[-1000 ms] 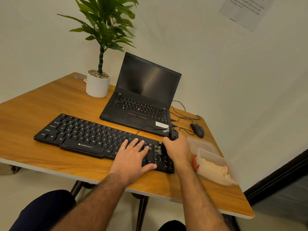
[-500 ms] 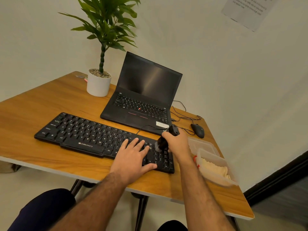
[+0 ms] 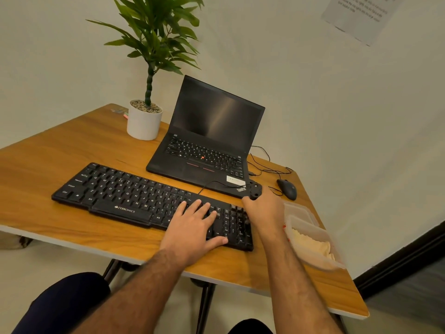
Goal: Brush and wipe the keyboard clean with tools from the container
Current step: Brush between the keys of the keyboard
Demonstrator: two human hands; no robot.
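Both hands on keyboard (image 3: 134,201); right (image 3: 265,210) apparently grips brush (image 3: 255,190).

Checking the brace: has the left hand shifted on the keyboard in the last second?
No. The left hand still lies flat on the keyboard, right of the Zebronics logo.

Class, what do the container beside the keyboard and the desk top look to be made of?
Container: looks like clear, slightly frosted plastic; the pale cloth inside shows through its wall. Desk top: probably wood-grain laminate with a smooth satin sheen, judging by its pale edge.
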